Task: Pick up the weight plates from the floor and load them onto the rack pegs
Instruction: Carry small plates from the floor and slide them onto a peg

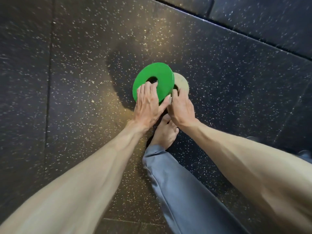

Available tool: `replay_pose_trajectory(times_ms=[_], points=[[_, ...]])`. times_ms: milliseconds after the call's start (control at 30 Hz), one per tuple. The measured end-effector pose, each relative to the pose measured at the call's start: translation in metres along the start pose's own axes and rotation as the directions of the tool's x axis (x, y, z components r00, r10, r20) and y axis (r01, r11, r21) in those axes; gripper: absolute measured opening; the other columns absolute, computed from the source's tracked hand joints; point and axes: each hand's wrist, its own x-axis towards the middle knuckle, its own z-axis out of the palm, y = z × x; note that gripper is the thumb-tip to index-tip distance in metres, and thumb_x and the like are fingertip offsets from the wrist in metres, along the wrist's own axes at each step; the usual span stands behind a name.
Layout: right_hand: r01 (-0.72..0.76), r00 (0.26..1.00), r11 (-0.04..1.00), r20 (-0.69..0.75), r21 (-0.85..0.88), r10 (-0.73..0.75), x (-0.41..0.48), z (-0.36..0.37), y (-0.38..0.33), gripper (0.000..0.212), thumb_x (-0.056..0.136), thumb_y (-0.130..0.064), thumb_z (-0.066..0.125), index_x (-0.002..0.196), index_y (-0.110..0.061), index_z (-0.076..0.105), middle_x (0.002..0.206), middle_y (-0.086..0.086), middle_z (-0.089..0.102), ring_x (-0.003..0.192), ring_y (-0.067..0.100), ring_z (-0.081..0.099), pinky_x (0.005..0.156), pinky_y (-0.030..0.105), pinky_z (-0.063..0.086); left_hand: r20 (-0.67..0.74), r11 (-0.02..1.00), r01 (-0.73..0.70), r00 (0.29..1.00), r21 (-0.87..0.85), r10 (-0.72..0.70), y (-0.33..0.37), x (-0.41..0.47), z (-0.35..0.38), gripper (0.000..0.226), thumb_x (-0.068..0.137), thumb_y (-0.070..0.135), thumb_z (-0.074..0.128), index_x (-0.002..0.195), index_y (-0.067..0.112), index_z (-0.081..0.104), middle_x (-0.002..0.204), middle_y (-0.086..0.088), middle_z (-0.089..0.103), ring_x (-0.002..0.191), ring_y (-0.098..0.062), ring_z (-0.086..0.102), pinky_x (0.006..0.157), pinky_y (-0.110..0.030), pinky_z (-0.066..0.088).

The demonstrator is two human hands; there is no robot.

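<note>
2 weight plates are at the middle of the dark speckled rubber floor [70,68], both tilted up off it. The green plate [164,74] is the larger and stands in front; the beige plate [182,82] leans just behind its right edge, partly hidden by it, and the 2 appear to touch there.

The left hand [148,105] is spread over the lower part of the green plate, with its fingertips [148,84] hooked at the rim of the center hole and the thumb [167,102] pressed along the plate's lower right edge, so it is gripping this plate. The right hand [181,108] is closed on the lower part of the beige plate, its fingers curled toward that plate's center hole; how far they go through cannot be told.

Directly below the hands, a bare foot [164,132] stands flat on the floor, with a gray trouser leg [182,188] running from it toward the bottom edge. A seam [253,36] between floor mats crosses the upper right corner.
</note>
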Motion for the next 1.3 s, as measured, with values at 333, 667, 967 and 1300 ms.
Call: replay_pose_trajectory(times_ms=[333,667,967,1300], points=[[0.056,0.998,0.908,0.057,-0.415,-0.035,0.017,0.023,-0.02,0.023,0.085,-0.015,0.065,0.103,-0.006,0.053,0.098,0.014,0.055,0.089,0.03,0.053,0.077,0.041,0.044,-0.19,0.828,0.355,0.862,-0.433,-0.469,-0.033,0.012,-0.05,0.035,0.104,0.033,0.038,0.081,0.013,0.055,0.079,-0.003,0.055,0.065,-0.005,0.044,0.063,-0.011,0.031],[-0.033,0.996,0.999,0.083,-0.02,0.035,-0.03,-0.086,-0.047,0.033,0.096,-0.036,0.053,0.109,-0.006,0.047,0.107,0.016,0.06,0.099,0.034,0.057,0.076,0.04,0.046,0.113,0.791,0.482,0.872,-0.377,-0.477,-0.004,0.006,-0.138,0.055,0.098,0.057,0.035,0.062,0.017,0.049,0.061,-0.007,0.061,0.057,-0.025,0.062,0.053,-0.039,0.051],[-0.017,1.0,0.997,-0.018,-0.082,0.016,-0.146,-0.28,-0.119,0.025,0.096,-0.03,0.046,0.106,-0.009,0.057,0.099,0.015,0.066,0.1,0.032,0.055,0.084,0.044,0.042,0.221,0.819,0.493,0.868,-0.293,-0.444,0.097,-0.034,-0.34,0.063,0.085,0.066,0.055,0.085,0.004,0.066,0.082,-0.014,0.067,0.079,-0.03,0.065,0.07,-0.041,0.055],[-0.246,0.957,0.918,-0.07,0.31,0.281,-0.32,-0.459,-0.181,0.031,0.101,-0.029,0.043,0.109,-0.002,0.057,0.109,0.026,0.068,0.098,0.046,0.064,0.08,0.044,0.049,0.269,0.885,0.327,0.932,-0.332,-0.244,0.206,-0.092,-0.538,0.057,0.088,0.052,0.063,0.1,-0.004,0.067,0.09,-0.012,0.066,0.082,-0.021,0.059,0.07,-0.028,0.039]])
